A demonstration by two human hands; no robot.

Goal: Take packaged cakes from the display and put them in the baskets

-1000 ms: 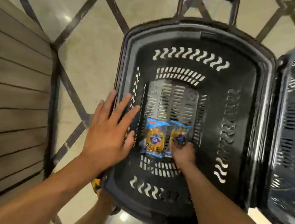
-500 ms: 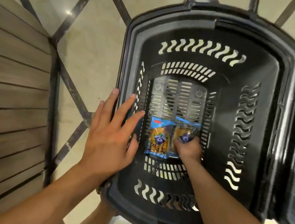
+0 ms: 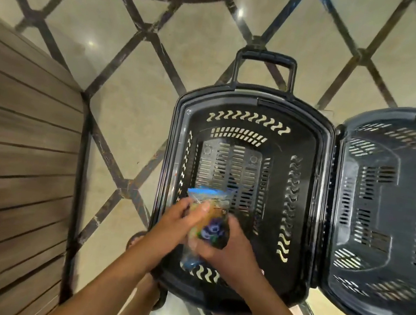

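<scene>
A black slotted plastic basket (image 3: pixel 302 197) stands on the floor below me, its handle at the far end. Above its near half, both hands hold packaged cakes (image 3: pixel 210 219) in clear wrap with a blue top edge and a yellow and purple print. My left hand (image 3: pixel 179 222) grips the pack's left side with the thumb across its front. My right hand (image 3: pixel 228 248) holds it from the right and from below. Whether it is one pack or two together I cannot tell. The basket floor beyond the hands shows nothing on it.
A second black basket (image 3: pixel 385 217) stands right beside the first, touching its right rim. A wooden slatted display side (image 3: pixel 12 170) fills the left. The floor is beige tile with dark diagonal strips (image 3: pixel 122 188). My legs and feet show under the arms.
The cake packs that lay on the basket floor under my right hand are now lifted and held in both hands. My left hand left the basket's left rim. The view pulled back.
</scene>
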